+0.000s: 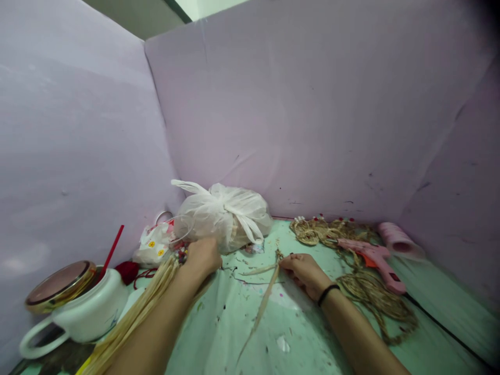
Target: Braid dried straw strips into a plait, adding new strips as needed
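Note:
My right hand (302, 273) is closed in a pinch on the top of a bundle of dry straw strands (265, 297) that trails toward me across the green table (234, 333). A black band circles that wrist. My left hand (201, 258) reaches forward with its back to the camera. It touches the base of a knotted white plastic bag (226, 213) beside a small clear cup of coloured beads (180, 252). Its fingers are hidden. A long sheaf of pale straw (133, 317) lies under my left forearm.
A white lidded mug (78, 307) with a red straw stands at the left. A pink glue gun (375, 260), woven straw coils (324, 232), loose twine (375, 299) and a pink spool (396, 239) lie at the right. Lilac boards wall in the table.

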Action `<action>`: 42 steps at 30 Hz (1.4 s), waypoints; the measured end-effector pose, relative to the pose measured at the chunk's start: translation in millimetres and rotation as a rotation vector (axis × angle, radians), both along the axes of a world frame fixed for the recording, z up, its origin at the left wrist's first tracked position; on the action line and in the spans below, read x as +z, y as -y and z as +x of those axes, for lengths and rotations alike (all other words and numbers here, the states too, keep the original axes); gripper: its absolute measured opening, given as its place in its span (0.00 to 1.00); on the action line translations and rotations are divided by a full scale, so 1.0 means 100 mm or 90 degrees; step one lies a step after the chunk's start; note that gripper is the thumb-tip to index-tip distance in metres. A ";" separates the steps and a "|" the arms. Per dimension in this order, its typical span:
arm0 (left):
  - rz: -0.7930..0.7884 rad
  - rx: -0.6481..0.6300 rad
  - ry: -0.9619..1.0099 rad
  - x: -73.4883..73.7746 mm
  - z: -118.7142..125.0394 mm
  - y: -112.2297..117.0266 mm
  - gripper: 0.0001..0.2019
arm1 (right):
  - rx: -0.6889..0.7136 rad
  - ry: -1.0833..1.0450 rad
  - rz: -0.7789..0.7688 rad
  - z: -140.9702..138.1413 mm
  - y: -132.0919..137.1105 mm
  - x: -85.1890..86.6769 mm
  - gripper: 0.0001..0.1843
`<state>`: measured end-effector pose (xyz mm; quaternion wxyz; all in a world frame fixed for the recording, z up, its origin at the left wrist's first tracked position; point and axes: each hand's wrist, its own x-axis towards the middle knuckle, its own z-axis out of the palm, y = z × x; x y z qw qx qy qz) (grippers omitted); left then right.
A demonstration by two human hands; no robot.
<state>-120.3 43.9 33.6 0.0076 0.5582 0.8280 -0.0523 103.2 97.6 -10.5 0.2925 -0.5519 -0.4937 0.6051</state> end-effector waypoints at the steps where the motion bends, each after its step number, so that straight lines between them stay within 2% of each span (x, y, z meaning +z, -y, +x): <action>1: 0.013 -0.021 -0.013 -0.01 0.04 -0.04 0.17 | 0.000 -0.003 0.000 0.00 0.00 0.00 0.10; 4: 0.054 -0.053 -0.023 -0.05 0.09 -0.20 0.18 | 0.001 0.000 -0.008 0.00 -0.01 -0.01 0.09; 8: 0.081 -0.023 -0.013 -0.10 0.10 -0.43 0.18 | 0.016 0.004 -0.006 0.00 -0.01 0.00 0.11; 11: 0.070 -0.001 0.002 -0.10 0.10 -0.56 0.18 | 0.013 0.000 0.000 0.00 -0.01 0.00 0.11; 14: 0.039 0.000 0.021 -0.04 0.11 -0.58 0.19 | 0.010 -0.004 0.004 0.00 -0.01 -0.01 0.10; 17: -0.010 -0.024 0.039 0.11 0.11 -0.44 0.17 | 0.016 0.002 -0.004 0.01 -0.02 -0.03 0.09; 21: -0.045 -0.061 0.008 0.45 0.08 -0.07 0.11 | 0.014 0.019 -0.001 0.02 -0.04 -0.05 0.08; 24: -0.143 -0.063 0.026 0.61 0.05 0.20 0.08 | 0.018 0.012 0.001 0.02 -0.04 -0.07 0.09; 26: -0.171 -0.063 0.006 0.58 0.04 0.33 0.08 | 0.015 0.011 0.000 0.02 -0.03 -0.06 0.09; 30: -0.143 -0.055 -0.037 0.33 0.06 0.49 0.11 | 0.010 0.018 0.016 0.02 -0.01 -0.04 0.10; 33: -0.108 -0.035 -0.028 0.20 0.08 0.50 0.11 | 0.009 0.010 0.018 0.02 -0.01 -0.03 0.11; 37: -0.050 -0.104 0.089 0.20 0.19 0.31 0.10 | 0.009 0.005 0.014 0.01 -0.02 -0.03 0.11; 40: 0.017 -0.193 0.223 0.19 0.45 0.05 0.10 | 0.007 0.018 0.028 0.01 -0.01 -0.01 0.10; 42: 0.054 -0.220 0.269 0.14 0.67 -0.12 0.10 | 0.010 0.023 0.042 0.01 0.00 0.00 0.09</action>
